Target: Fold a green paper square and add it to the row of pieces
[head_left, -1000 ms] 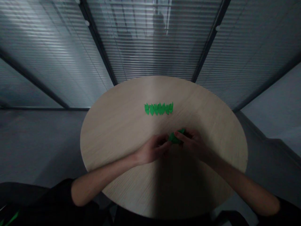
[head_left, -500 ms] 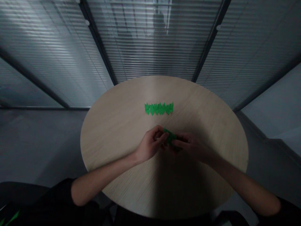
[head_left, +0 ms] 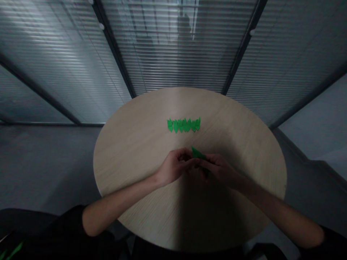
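Between my two hands, above the middle of the round table, is a folded piece of green paper (head_left: 197,153). One pointed corner of it sticks up past my fingers. My left hand (head_left: 177,164) is closed, with its thumb and fingers pressed against the paper's lower left side. From the right, my right hand (head_left: 221,169) pinches the same paper. Fingers cover its lower part, so its full shape is hidden. Beyond my hands, several small folded green paper pieces (head_left: 184,125) with pointed tips lie side by side in a row.
The round wooden table (head_left: 130,144) stands close to glass panels with blinds (head_left: 179,65). A dark shadow falls over its near right part. Something green (head_left: 15,250) shows at the lower left corner, by my dark sleeve. Grey floor (head_left: 54,155) surrounds the table.
The green paper has turned in my fingers, and its pointed corner now stands up more. My left thumb has moved right, toward my right fingers. The row of pieces is unchanged.
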`<state>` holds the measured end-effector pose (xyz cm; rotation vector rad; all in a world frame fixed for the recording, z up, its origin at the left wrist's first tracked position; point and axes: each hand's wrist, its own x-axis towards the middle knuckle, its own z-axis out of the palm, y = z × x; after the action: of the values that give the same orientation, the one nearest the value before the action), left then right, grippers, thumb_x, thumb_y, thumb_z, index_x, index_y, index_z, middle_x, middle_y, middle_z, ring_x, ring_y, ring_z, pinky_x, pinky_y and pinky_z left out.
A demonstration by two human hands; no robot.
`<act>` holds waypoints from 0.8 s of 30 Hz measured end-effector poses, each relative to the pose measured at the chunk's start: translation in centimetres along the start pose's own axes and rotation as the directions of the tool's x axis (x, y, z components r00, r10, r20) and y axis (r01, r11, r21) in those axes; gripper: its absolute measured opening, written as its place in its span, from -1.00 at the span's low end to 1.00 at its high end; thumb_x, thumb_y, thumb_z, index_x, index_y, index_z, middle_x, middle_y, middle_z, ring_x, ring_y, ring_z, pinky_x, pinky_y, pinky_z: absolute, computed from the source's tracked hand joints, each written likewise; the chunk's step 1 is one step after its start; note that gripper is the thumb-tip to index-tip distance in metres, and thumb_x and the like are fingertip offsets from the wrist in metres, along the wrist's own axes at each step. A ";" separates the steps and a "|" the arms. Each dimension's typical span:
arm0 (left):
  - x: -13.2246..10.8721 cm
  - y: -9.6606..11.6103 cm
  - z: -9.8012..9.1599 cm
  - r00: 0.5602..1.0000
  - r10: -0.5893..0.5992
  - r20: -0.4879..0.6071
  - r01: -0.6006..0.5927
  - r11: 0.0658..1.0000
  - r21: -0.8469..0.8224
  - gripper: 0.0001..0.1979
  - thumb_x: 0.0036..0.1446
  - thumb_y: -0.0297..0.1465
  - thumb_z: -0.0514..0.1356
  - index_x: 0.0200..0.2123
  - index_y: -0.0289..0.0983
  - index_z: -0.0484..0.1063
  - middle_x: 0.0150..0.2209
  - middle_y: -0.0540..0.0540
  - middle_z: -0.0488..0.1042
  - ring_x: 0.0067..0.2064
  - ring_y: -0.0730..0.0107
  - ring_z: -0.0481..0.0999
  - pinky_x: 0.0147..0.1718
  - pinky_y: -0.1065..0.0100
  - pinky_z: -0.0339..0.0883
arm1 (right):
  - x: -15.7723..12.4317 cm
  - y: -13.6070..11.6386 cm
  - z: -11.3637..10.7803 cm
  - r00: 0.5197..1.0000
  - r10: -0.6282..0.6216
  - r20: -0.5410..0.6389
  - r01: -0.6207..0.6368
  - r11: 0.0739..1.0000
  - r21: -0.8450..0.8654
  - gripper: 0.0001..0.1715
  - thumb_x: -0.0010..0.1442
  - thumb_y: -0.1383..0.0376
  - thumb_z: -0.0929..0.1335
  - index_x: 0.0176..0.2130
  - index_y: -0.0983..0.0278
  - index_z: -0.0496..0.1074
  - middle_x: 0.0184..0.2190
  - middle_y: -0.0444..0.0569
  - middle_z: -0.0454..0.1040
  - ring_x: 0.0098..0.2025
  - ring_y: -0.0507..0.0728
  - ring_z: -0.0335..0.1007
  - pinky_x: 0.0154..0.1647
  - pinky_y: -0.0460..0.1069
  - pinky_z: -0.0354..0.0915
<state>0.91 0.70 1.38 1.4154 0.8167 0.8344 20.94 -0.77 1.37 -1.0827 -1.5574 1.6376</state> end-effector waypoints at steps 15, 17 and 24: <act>-0.3 -0.4 -0.1 0.995 0.065 0.070 -0.061 0.997 -0.057 -0.67 0.33 -0.14 0.24 -0.27 -0.29 0.33 -0.44 0.01 0.40 -0.46 0.49 0.43 -0.52 0.45 0.33 | -0.3 -0.3 0.4 0.997 -0.020 0.070 0.023 0.999 -0.038 -0.49 0.29 -0.11 0.39 -0.30 0.30 0.50 -0.45 -0.06 0.48 -0.48 0.01 0.36 -0.46 -0.08 0.30; -0.3 -0.2 -0.1 0.995 0.081 0.061 -0.079 0.996 -0.036 -0.66 0.34 -0.14 0.23 -0.30 -0.29 0.32 -0.45 0.02 0.38 -0.46 0.50 0.41 -0.51 0.46 0.32 | -0.2 -0.3 0.3 0.999 -0.037 0.004 0.037 0.996 -0.085 -0.51 0.27 -0.09 0.41 -0.29 0.30 0.51 -0.42 -0.05 0.49 -0.44 0.02 0.36 -0.44 -0.08 0.29; -0.2 0.0 -0.1 0.994 0.111 -0.011 -0.111 0.994 -0.005 -0.69 0.31 -0.16 0.25 -0.26 -0.30 0.34 -0.45 0.04 0.38 -0.50 0.55 0.39 -0.56 0.50 0.32 | -0.1 -0.2 -0.3 0.995 -0.084 -0.055 0.075 0.986 -0.152 -0.46 0.27 -0.12 0.40 -0.36 0.30 0.50 -0.45 -0.07 0.44 -0.42 0.05 0.36 -0.42 -0.06 0.28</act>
<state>0.77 0.59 1.39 1.4626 0.7484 0.9286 21.24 -0.65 1.58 -1.1221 -1.6829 1.4401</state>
